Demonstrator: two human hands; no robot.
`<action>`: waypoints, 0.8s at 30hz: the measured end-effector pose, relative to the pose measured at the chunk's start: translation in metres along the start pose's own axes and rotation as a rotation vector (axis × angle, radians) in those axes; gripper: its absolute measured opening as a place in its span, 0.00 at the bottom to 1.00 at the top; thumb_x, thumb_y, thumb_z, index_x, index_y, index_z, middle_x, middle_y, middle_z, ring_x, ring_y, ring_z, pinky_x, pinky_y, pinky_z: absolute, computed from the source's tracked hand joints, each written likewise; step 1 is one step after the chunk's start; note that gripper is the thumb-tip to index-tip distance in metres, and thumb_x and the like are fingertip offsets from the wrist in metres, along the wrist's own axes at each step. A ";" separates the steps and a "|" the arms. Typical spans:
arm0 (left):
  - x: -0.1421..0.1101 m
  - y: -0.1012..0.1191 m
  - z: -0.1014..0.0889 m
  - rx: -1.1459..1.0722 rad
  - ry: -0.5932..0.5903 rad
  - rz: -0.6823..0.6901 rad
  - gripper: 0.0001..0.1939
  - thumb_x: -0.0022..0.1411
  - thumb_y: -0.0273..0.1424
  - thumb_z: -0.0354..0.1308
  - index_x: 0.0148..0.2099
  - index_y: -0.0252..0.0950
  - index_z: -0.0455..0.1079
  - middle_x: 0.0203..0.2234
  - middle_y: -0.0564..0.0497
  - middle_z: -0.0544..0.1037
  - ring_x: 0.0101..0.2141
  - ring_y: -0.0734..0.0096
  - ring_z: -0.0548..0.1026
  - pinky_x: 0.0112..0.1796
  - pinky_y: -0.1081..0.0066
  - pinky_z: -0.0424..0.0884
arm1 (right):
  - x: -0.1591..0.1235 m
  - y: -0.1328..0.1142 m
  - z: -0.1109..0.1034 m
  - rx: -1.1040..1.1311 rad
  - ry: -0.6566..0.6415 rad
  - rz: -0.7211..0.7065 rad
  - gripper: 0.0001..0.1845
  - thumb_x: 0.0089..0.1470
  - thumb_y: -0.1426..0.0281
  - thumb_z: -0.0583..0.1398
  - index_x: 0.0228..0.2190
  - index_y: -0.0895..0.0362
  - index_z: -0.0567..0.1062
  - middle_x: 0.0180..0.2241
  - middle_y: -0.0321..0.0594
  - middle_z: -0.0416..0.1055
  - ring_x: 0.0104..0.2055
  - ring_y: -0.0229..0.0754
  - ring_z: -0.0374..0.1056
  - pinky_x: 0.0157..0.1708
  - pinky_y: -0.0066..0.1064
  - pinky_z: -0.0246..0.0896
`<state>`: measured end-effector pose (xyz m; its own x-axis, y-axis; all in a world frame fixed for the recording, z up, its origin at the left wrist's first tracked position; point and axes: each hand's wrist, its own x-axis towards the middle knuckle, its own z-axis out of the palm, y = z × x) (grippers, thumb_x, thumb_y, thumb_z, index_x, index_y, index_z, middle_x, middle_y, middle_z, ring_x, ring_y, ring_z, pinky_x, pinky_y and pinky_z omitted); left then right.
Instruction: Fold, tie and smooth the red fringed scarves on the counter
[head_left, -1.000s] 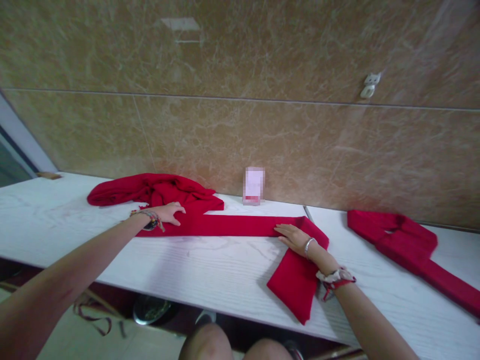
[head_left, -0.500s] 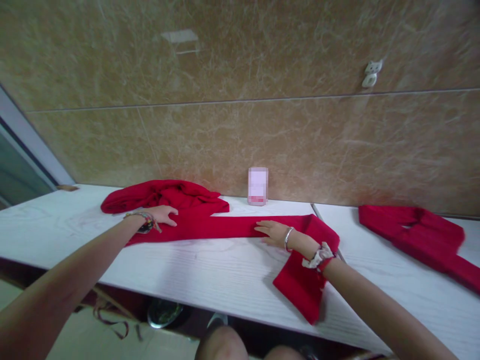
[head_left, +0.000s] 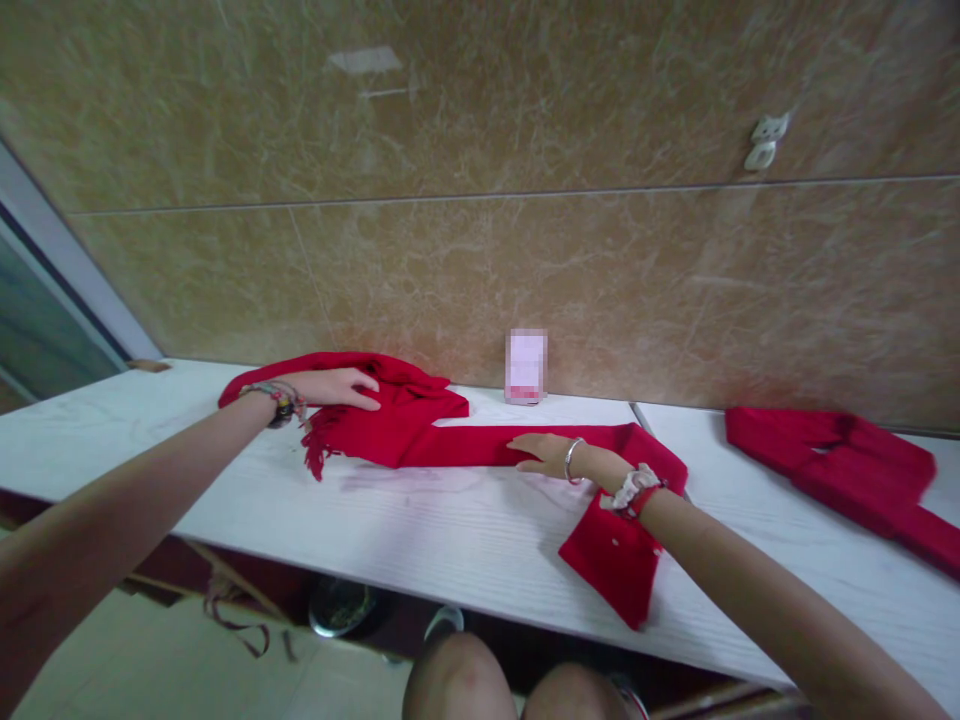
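A long red scarf (head_left: 466, 447) lies along the white tabletop, bunched at its left part and with a fringe at the left. On the bunched cloth rests my left hand (head_left: 341, 386), thumb and fingers apart. My right hand (head_left: 541, 454) is spread flat over the narrow folded strip, fingers pointing left. Under my right wrist the strip turns at an angle, and its folded end (head_left: 613, 560) points toward the front edge of the table.
Another folded red cloth (head_left: 832, 455) lies at the right. A phone-like object with a blurred screen (head_left: 526, 366) leans against the marbled wall (head_left: 420, 270). A white cat-shaped piece (head_left: 766, 142) is on the wall. Below the table are a metal basin (head_left: 341, 605) and my knees.
My left hand has moved up and slightly right onto the bunched cloth. The scarf's fringed part now shows at the left. My right hand stays flat on the strip; the view has shifted slightly.
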<state>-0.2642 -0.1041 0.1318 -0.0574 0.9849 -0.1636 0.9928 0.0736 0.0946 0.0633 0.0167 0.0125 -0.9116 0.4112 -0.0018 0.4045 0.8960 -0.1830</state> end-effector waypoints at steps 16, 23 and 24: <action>0.080 0.264 0.066 -0.098 0.073 0.684 0.09 0.51 0.32 0.53 0.27 0.33 0.71 0.24 0.50 0.74 0.28 0.71 0.68 0.30 0.75 0.60 | -0.088 0.085 -0.016 0.349 0.406 0.429 0.12 0.50 0.75 0.55 0.34 0.57 0.77 0.37 0.41 0.75 0.40 0.42 0.70 0.44 0.36 0.64; 0.123 0.241 0.092 -0.373 -0.216 0.748 0.19 0.61 0.36 0.41 0.36 0.32 0.71 0.33 0.50 0.76 0.35 0.71 0.69 0.40 0.74 0.61 | -0.097 0.091 0.003 0.176 0.112 0.072 0.20 0.42 0.82 0.55 0.39 0.60 0.75 0.41 0.44 0.73 0.43 0.43 0.68 0.45 0.35 0.61; 0.127 0.238 0.092 -0.364 -0.233 0.750 0.20 0.61 0.34 0.39 0.36 0.33 0.71 0.34 0.50 0.76 0.35 0.72 0.69 0.40 0.74 0.61 | -0.099 0.092 0.002 0.152 0.098 0.047 0.19 0.42 0.82 0.56 0.39 0.60 0.75 0.41 0.45 0.73 0.44 0.43 0.67 0.46 0.35 0.60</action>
<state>-0.0252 0.0240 0.0430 0.6617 0.7392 -0.1258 0.6622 -0.4974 0.5604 0.1908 0.0579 -0.0065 -0.8775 0.4728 0.0802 0.4240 0.8430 -0.3310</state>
